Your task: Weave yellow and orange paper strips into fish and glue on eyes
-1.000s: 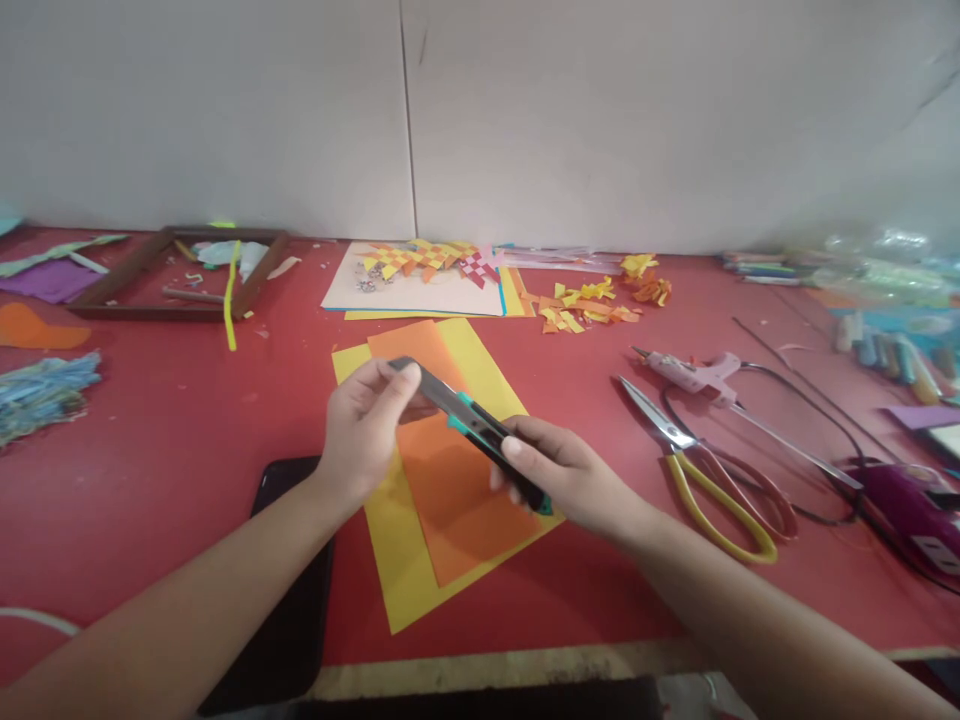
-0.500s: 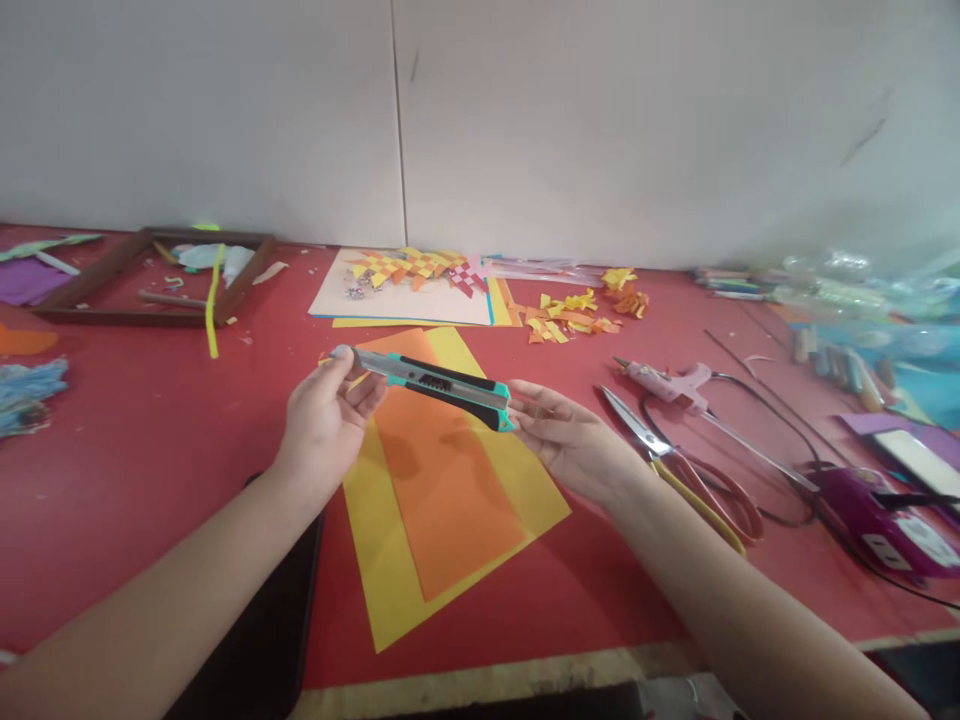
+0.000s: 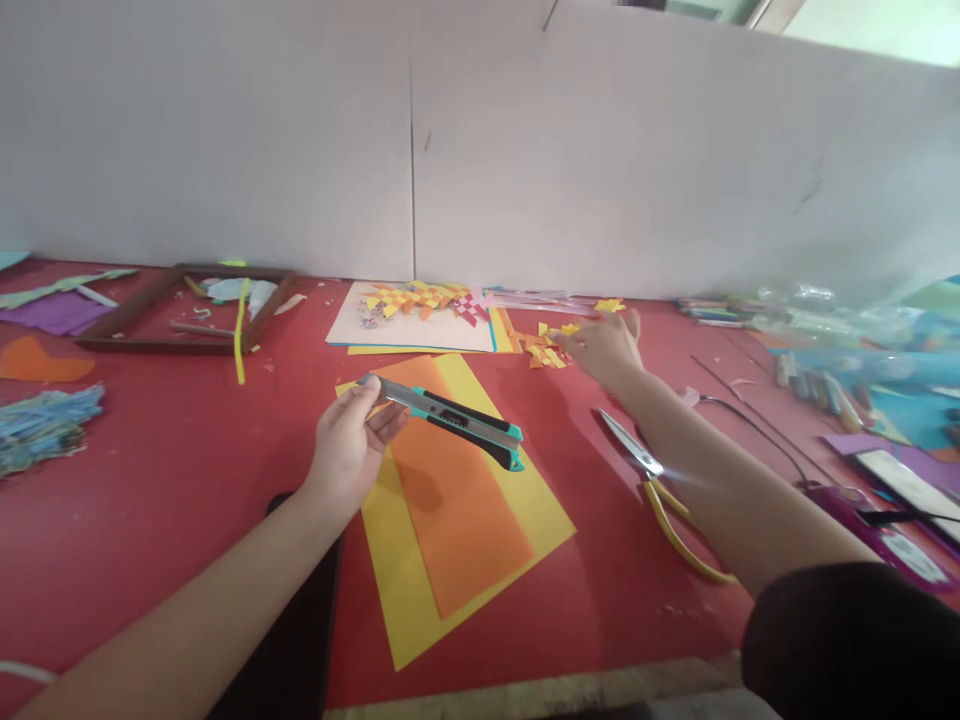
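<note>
My left hand (image 3: 351, 438) grips a utility knife (image 3: 465, 422) by its blade end, between thumb and fingers. The knife has a black and teal handle and hangs in the air above the papers, its handle pointing right. Below it an orange sheet (image 3: 457, 530) lies on a yellow sheet (image 3: 544, 520). My right hand (image 3: 606, 350) is stretched out over the small yellow and orange paper scraps (image 3: 546, 350), its fingers apart and no object visible in them. Whether it touches the scraps I cannot tell. Scissors (image 3: 634, 445) with yellow handles lie beneath my right forearm.
Woven paper pieces (image 3: 420, 297) lie on a white sheet (image 3: 360, 325) at the back. A brown frame (image 3: 161, 347) stands left of them. On the right are a purple device (image 3: 900, 545) with a cable and several crayons (image 3: 817, 380). A white wall (image 3: 600, 170) closes off the back.
My right hand has left the knife's handle end and moved away to the back right, over the paper scraps. My left hand keeps the knife. The camera view has shifted slightly.
</note>
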Demonstrator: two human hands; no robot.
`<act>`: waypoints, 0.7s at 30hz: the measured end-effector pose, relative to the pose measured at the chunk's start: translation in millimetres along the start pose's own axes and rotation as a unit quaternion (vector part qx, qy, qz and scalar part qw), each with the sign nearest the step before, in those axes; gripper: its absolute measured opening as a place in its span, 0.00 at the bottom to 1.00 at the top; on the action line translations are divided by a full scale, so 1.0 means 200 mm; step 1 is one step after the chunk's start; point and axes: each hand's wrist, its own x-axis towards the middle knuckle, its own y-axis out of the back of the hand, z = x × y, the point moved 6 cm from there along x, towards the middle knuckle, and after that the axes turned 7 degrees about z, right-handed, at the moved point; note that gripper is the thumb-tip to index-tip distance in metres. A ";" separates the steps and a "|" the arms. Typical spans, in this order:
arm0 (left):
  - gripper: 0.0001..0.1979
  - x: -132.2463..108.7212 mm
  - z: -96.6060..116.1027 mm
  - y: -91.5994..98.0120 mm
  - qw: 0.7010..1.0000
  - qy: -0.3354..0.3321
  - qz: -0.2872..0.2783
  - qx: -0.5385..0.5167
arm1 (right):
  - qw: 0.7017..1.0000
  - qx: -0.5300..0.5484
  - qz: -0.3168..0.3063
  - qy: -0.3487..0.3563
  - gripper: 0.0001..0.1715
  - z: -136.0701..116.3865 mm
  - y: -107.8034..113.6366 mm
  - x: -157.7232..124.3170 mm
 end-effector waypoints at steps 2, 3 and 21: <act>0.17 -0.01 0.00 0.00 1.000 0.001 -0.008 0.003 | 0.999 -0.021 0.023 0.006 0.14 -0.02 0.04 0.04; 0.18 -0.01 -0.01 -0.01 1.000 0.001 -0.013 0.006 | 0.999 -0.019 0.031 0.005 0.15 -0.05 0.05 0.04; 0.17 -0.13 -0.02 -0.06 0.981 -0.034 -0.088 0.167 | 0.812 0.410 -0.399 -0.117 0.16 -0.58 -0.29 -0.83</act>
